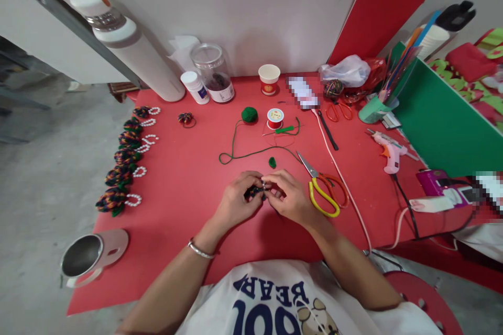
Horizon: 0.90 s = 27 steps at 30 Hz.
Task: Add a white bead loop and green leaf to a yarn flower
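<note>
Near the front middle of the red table, my left hand [242, 196] and my right hand [286, 196] meet over a small dark yarn piece [254, 192]. Both hands are closed, with thumbs and fingers pinching it from either side; much of it is hidden by the fingers. Just beyond lies a small green yarn bit [272, 162]. A green yarn ball [249, 114] trails a long strand across the table. To the right of my right hand rest yellow-handled scissors [324, 199], overlapping an orange-handled pair [341, 188]. A green-handled crochet hook [285, 129] lies beside a spool of red thread [275, 118].
Several multicoloured yarn pieces with bead loops [118, 174] line the left edge, above a mug [113, 246]. At the back stand a jar [212, 73], a white bottle [195, 88] and a paper cup [269, 79]. A pink glue gun [391, 152] and a cable [341, 172] lie right.
</note>
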Motion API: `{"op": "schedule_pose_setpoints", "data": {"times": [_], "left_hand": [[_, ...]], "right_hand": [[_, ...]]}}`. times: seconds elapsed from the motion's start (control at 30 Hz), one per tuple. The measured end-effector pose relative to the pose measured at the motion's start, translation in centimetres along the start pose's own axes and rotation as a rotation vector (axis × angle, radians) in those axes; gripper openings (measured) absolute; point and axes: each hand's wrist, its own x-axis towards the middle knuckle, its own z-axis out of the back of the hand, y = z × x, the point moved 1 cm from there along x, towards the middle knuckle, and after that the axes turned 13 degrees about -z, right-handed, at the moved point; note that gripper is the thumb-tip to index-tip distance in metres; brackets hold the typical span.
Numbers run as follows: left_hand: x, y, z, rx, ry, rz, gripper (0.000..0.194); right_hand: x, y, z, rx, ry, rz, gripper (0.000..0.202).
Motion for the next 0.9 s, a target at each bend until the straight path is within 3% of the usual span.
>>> {"op": "schedule_pose_setpoints", "data": {"times": [0.3,0.57,0.9], "left_hand": [[0.0,0.0,-0.1,0.021,0.005,0.005,0.017],[0.1,0.0,-0.3,0.067,-0.026,-0.007,0.011],[0.2,0.3,-0.1,-0.062,-0.037,0.142,0.013]], "right_hand": [[0.0,-0.3,0.2,-0.03,-0.02,-0.047,0.032],[0.0,0.8,0.6,0.016,-0.041,-0.047,0.028],[0.0,0.2,0.6,-0.038,0.012,-0.098,0.03]]}}
